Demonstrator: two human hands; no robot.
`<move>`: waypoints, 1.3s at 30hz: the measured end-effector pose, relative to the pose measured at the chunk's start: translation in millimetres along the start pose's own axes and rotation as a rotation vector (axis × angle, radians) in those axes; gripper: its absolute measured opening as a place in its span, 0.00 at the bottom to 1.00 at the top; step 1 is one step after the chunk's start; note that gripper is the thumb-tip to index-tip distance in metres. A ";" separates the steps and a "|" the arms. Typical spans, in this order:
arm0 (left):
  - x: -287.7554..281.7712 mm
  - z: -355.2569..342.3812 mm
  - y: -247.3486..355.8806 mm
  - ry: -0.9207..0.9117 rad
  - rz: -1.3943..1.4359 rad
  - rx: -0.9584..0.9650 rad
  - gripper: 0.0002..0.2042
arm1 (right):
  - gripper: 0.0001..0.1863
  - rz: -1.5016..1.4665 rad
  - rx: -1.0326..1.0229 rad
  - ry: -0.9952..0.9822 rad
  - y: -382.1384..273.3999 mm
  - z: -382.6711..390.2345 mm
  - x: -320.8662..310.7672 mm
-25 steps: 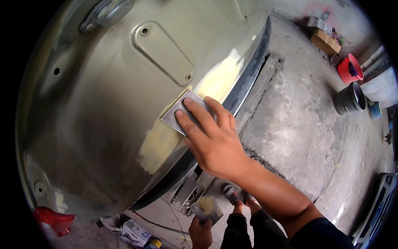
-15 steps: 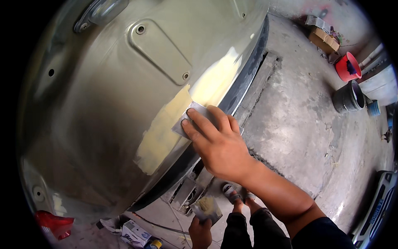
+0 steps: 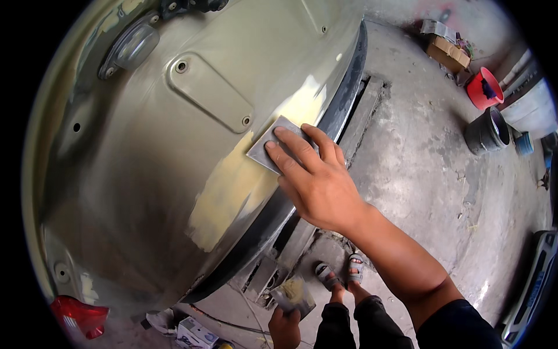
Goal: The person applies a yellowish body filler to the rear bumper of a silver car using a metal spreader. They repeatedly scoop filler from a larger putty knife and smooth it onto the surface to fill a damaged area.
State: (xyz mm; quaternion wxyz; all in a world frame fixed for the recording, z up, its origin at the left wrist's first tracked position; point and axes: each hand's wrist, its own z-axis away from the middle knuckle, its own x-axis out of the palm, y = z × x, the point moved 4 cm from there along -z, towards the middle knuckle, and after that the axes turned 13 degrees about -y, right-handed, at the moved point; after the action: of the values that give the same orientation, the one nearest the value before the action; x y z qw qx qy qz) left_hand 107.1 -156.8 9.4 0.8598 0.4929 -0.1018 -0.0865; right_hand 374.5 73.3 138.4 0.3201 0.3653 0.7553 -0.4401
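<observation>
My right hand (image 3: 322, 180) grips a flat grey metal putty spreader (image 3: 266, 152), fingers laid along its face, and presses it to the lower edge of a bare greenish-grey car body panel (image 3: 139, 174). Pale yellow putty (image 3: 224, 198) lies on the panel below the spreader, and a lighter yellow stretch runs above it. Low in the view my left hand (image 3: 285, 329) is closed on the near edge of a square putty plate (image 3: 293, 294), which carries a dab of yellow putty. The fingers under that plate are mostly hidden.
Beneath the panel runs a dark bumper edge (image 3: 250, 238). A red tail light (image 3: 79, 317) sits at lower left, near a small box (image 3: 196, 334) on the floor. To the right stand a black bucket (image 3: 485, 132), a red bucket (image 3: 483, 88) and a cardboard box (image 3: 447, 55).
My right hand has slid the spreader slightly up along the panel. My left hand still holds the putty plate low down. The whole view has shifted a little.
</observation>
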 end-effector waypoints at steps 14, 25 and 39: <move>-3.9 -6.4 -15.8 0.020 0.106 -0.034 0.19 | 0.27 -0.004 -0.051 0.018 7.4 -9.7 15.6; -2.3 -7.6 -7.5 -0.015 -0.120 0.010 0.18 | 0.29 0.014 -0.057 -0.020 3.1 -8.7 17.5; 23.7 -31.9 86.6 -0.008 0.571 0.379 0.33 | 0.28 0.071 -0.089 -0.177 20.7 28.3 13.2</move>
State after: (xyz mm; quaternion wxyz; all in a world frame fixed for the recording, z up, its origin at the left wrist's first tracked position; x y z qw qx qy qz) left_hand 142.4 -93.0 70.7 0.7419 0.5953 -0.2535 0.1761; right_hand 389.3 58.6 107.3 0.4169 0.3368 0.7294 -0.4253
